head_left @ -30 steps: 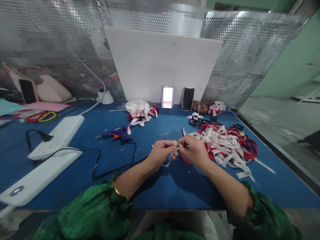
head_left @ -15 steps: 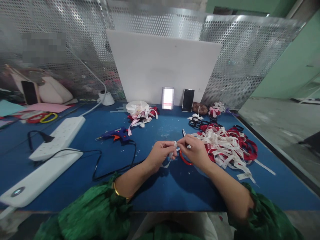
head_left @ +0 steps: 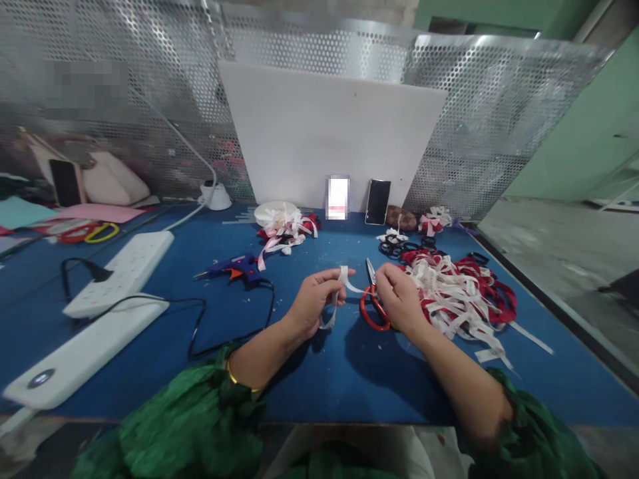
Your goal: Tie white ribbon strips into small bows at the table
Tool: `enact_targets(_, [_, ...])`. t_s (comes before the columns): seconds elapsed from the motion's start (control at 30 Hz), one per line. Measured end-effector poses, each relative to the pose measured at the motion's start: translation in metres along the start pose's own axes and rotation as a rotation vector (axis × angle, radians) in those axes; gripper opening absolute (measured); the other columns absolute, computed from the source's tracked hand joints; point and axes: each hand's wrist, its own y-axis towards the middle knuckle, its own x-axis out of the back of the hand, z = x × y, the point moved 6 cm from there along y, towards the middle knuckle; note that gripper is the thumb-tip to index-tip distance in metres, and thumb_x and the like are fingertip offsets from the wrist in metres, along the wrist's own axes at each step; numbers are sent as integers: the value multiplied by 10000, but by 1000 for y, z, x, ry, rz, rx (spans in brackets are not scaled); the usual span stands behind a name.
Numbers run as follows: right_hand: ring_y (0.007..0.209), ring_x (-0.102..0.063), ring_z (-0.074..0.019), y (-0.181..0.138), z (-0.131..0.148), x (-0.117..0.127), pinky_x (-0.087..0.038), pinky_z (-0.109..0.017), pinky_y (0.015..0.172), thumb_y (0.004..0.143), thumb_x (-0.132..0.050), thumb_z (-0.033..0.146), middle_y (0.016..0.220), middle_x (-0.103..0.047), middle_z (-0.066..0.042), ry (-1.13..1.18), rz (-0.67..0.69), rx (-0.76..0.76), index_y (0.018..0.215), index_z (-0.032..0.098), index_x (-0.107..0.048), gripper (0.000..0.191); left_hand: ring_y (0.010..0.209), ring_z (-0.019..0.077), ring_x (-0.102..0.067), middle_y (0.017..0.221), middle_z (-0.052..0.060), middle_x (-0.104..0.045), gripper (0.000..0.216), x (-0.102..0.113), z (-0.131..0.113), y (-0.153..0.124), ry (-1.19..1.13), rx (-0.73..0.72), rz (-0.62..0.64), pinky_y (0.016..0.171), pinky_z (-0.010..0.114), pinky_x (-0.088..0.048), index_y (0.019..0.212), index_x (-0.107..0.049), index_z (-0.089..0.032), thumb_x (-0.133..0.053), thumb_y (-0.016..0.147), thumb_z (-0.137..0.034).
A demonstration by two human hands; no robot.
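My left hand [head_left: 315, 303] pinches a white ribbon [head_left: 344, 275] between thumb and fingers, with one part looped over the index finger and another hanging below the palm. The ribbon's other stretch runs right towards my right hand [head_left: 399, 298], whose fingers are closed around its end. Between the hands, on the blue table [head_left: 304, 392], lie red-handled scissors [head_left: 363, 313], blades pointing away; my right hand partly covers them. To the right of that hand is a heap of white and red ribbons [head_left: 449, 293].
A blue glue gun [head_left: 234, 267] with a black cable rests left of my hands. White power strips [head_left: 120, 273] lie further left. Behind are a plate with ribbon bows [head_left: 279, 226], black hair ties [head_left: 392, 247] and two phones [head_left: 378, 201] leaning on a white board [head_left: 329, 126].
My right hand has drawn away to the right from my left hand, pulling the ribbon out between them. More of the scissors now shows.
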Motion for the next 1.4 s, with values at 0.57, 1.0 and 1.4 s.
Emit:
enact_targets(0.57, [489, -469, -89, -9, -14, -32, -359, -219, 500, 689, -694, 375, 540, -553, 25, 654, 271, -410, 659, 149, -632, 236, 469, 87, -506, 550, -28, -570, 628, -26, 2, -13, 195, -11, 218, 488, 210, -418, 1318, -472, -138, -583, 703, -191])
enact_targets(1.0, [497, -447, -98, -9, -21, -27, -333, -220, 492, 729, -657, 386, 516, -511, 28, 495, 112, -388, 630, 156, -591, 259, 481, 89, -522, 583, -1, -584, 274, -18, 10, -9, 244, 32, 128, 537, 218, -421, 751, -623, -130, -624, 732, -404])
enact_targets(1.4, [501, -474, -104, -12, -20, -31, -364, -229, 520, 742, -641, 355, 534, -536, 25, 495, 186, -402, 666, 160, -612, 212, 597, 111, -495, 632, 9, -599, 190, -14, 0, -7, 341, -122, 63, 596, 220, -380, 679, -622, -135, -607, 731, -317])
